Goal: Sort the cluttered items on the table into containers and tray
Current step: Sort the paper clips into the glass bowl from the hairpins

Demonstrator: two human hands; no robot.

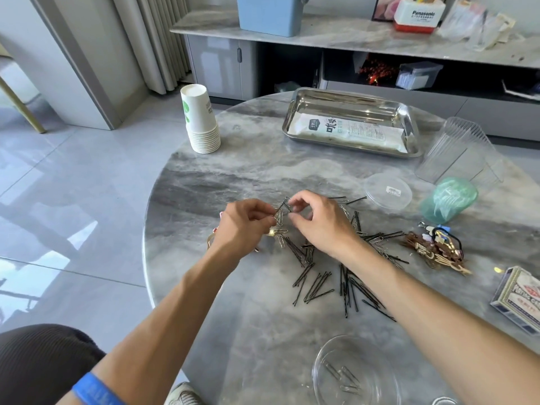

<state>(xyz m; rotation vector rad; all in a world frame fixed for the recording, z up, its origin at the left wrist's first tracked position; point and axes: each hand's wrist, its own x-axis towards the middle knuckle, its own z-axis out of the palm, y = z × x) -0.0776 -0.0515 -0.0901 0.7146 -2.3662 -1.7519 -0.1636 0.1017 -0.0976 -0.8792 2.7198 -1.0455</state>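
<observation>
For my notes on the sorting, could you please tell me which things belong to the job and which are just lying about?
Job: hairpins, paper clips in both hands, metal tray, clear bowl, keychains.
Lying about: paper cups, blue bin, battery box.

Card box [518, 299] cut by the right edge, clear bowl [355, 372] cut by the near edge, gold item [211, 240] mostly hidden behind left hand [244, 225], tray packet [347, 131] small print unreadable
</observation>
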